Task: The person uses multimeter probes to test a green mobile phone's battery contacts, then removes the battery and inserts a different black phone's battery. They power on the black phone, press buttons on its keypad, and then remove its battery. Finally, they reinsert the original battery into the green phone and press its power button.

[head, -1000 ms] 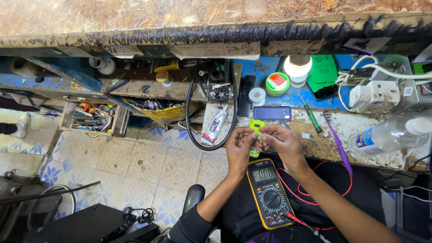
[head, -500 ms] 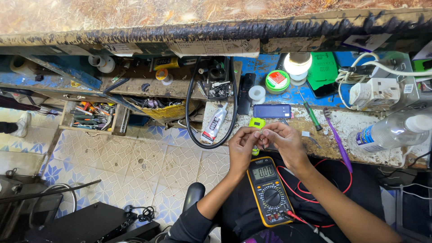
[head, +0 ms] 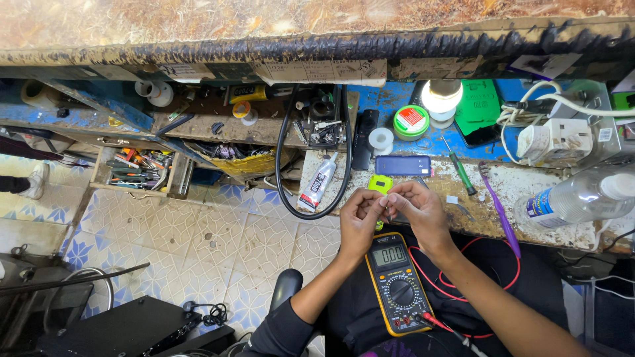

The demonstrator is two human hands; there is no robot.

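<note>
A small part, too small to be identified, is pinched between the fingertips of the left hand (head: 360, 218) and the right hand (head: 417, 210), both closed on it just above the near edge of the desk (head: 476, 192); a lime-green piece (head: 380, 183) is seen just behind the fingers, touching or nearly touching them. Directly below the hands, on the lap, a yellow multimeter (head: 398, 283) lies face up, its red leads (head: 463, 291) looped to the right. Along the desk's near edge lie a glue tube (head: 316, 186), a blue phone (head: 402, 165), a green screwdriver (head: 460, 172) and a purple toothbrush (head: 499, 215). The step is judged to be fine fingertip handling of the part; steady, light pressure would be called for
</note>
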